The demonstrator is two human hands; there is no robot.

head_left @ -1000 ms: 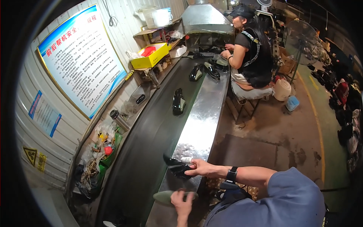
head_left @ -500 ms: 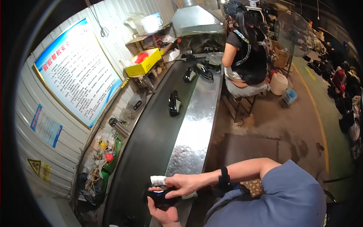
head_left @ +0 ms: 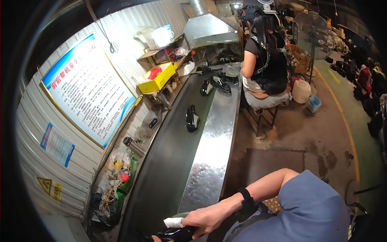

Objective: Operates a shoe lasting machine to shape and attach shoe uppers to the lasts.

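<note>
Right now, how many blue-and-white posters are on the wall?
2: the large poster, and the small poster below it, to the left. Others may be hidden beyond the picture's edge.

Metal strip (head_left: 214,147) glares white, pic rim dk w/ distortion

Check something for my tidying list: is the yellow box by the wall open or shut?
Open: the yellow box is uncovered on top, and red material shows inside.

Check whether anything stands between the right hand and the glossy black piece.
Nothing visible does: the right hand is directly on the glossy black piece at the picture's lower edge, one finger wearing white wrapping.
</note>
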